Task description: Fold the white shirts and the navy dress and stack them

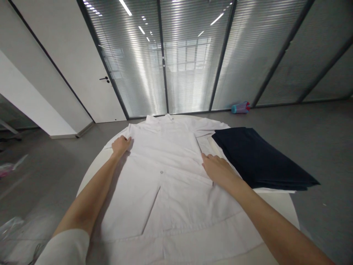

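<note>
A white shirt [165, 173] is spread flat, unfolded, on the round tabletop [93, 165], pressed by the open left hand [120, 144] near its shoulder and open right hand [217, 169] beside folded dark trousers [259, 158].

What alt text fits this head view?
A white garment lies spread flat on a round white table, with the left hand and right hand resting on it; folded dark cloth lies at right.
</note>
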A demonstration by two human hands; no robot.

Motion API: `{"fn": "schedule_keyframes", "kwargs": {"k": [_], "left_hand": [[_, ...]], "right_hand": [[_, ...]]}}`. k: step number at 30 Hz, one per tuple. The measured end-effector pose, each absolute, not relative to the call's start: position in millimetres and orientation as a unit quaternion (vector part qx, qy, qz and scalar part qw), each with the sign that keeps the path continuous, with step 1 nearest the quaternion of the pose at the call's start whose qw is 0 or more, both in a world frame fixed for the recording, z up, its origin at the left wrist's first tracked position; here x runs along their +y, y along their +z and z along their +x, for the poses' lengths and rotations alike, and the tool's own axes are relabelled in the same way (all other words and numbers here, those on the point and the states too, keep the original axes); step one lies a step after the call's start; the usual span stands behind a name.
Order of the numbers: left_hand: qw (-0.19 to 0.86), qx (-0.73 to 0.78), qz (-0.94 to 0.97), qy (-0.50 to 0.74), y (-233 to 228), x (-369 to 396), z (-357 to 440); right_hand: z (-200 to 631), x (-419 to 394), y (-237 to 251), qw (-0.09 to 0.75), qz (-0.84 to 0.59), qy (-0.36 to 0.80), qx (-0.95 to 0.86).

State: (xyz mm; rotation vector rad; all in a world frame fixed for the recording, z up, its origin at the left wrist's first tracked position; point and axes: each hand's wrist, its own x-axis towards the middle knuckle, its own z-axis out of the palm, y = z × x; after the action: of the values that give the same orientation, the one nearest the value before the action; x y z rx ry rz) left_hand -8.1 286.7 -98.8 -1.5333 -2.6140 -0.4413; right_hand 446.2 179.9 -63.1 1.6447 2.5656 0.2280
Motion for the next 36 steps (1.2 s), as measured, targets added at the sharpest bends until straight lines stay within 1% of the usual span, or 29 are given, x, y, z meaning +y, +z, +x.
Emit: {"fn": "schedule_keyframes", "kwargs": {"k": [4, 9, 12, 16, 19, 28, 31, 36], "left_hand": [[-0.001, -0.861, -0.489, -0.139, -98, 291, -15], [-0.009, -0.855, -0.494, -0.155, -97, 295, -18], [-0.033, -0.842, -0.516, -0.155, -95, 297, -22], [-0.082, -0.819, -0.550, -0.138, -88, 298, -30], [-0.077, -0.824, -0.546, -0.127, -88, 298, -35], [-0.037, -0.848, -0.521, -0.096, -94, 292, -36], [-0.030, -0.850, -0.518, -0.088, -94, 291, -34], [-0.029, -0.858, -0.507, -0.079, -89, 290, -31]], "right_hand": [[447, 185, -60, 0.050, 0.547, 0.055, 0.834], [443, 182, -49, 0.051, 0.584, 0.049, 0.809], [440, 180, -45, 0.049, 0.595, 0.047, 0.801], [436, 182, -45, -0.004, 0.598, 0.053, 0.800], [436, 185, -47, -0.030, 0.608, 0.048, 0.792], [441, 184, -59, 0.030, 0.606, -0.049, 0.793], [437, 181, -57, 0.060, 0.610, -0.050, 0.789], [435, 178, -52, 0.063, 0.595, -0.031, 0.801]]}}
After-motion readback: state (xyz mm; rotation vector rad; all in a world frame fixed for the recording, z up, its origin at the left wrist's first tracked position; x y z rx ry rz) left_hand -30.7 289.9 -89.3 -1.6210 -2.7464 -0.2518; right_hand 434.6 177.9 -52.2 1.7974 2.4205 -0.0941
